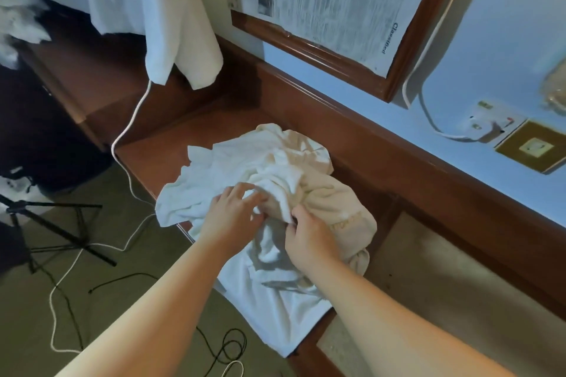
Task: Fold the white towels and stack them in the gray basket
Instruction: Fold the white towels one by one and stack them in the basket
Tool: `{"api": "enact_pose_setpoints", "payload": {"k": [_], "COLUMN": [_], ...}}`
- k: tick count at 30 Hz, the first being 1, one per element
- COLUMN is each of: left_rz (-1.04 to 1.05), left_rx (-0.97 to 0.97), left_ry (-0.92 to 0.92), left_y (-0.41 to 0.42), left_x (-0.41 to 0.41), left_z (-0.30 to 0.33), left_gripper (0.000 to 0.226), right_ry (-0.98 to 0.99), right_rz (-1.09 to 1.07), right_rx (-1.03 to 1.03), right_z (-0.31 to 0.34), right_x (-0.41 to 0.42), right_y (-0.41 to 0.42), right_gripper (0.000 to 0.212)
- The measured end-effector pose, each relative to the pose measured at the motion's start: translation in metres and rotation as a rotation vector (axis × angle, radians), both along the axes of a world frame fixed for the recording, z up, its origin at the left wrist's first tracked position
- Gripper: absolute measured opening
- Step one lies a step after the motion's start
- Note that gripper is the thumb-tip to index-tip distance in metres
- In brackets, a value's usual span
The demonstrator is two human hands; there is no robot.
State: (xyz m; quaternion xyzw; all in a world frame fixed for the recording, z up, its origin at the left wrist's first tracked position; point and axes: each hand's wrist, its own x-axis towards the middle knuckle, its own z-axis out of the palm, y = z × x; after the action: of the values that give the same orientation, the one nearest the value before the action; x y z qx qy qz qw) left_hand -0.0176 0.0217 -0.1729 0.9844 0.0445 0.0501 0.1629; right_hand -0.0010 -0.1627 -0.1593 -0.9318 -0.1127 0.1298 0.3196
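Head view: a crumpled heap of white towels (pixel 260 180) lies on the brown wooden surface (pixel 196 128) below a framed newspaper (pixel 337 0). The left hand (pixel 235 211) presses into the heap with fingers curled into the cloth. The right hand (pixel 309 239) pinches a fold just beside it. White cable (pixel 128 128) trails to the floor.

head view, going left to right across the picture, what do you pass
Black tripod → white cable → left hand → right hand → framed newspaper → wall socket. The pile of white towels under both hands is left out.
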Motion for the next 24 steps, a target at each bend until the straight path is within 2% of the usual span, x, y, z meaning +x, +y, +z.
{"api": "enact_pose_setpoints", "payload": {"k": [3, 6, 9, 12, 17, 21, 24], "left_rz": [-0.056, -0.126, -0.141, -0.158, -0.275, -0.341, -0.379], "left_rx": [-0.021, -0.095, -0.237, -0.346, -0.467, -0.429, -0.425], "left_ry": [-0.124, -0.301, -0.439, -0.501, -0.611, -0.643, -0.655], "left_y": [-0.013, -0.041, -0.074, -0.109, -0.169, -0.217, -0.249], "left_x": [0.005, 0.021, 0.044, 0.062, 0.082, 0.084, 0.079], "left_z": [0.012, 0.038, 0.09, 0.15, 0.234, 0.281, 0.299], "left_gripper": [0.034, 0.027, 0.025, 0.029, 0.023, 0.015, 0.011], "right_ry": [-0.058, -0.119, -0.153, -0.229, -0.377, -0.58, -0.688], "right_rz": [-0.03, -0.078, -0.197, -0.303, -0.355, -0.482, -0.564], "right_rx": [0.191, 0.335, 0.484, 0.59, 0.541, 0.393, 0.413], "right_z": [0.04, 0.097, 0.167, 0.231, 0.309, 0.356, 0.379], "right_x": [0.002, 0.013, 0.03, 0.041, 0.026, -0.002, -0.027], "right_y": [-0.018, -0.051, -0.097, -0.154, -0.253, -0.328, -0.382], "right_gripper": [0.003, 0.004, 0.009, 0.011, 0.008, 0.016, 0.013]}}
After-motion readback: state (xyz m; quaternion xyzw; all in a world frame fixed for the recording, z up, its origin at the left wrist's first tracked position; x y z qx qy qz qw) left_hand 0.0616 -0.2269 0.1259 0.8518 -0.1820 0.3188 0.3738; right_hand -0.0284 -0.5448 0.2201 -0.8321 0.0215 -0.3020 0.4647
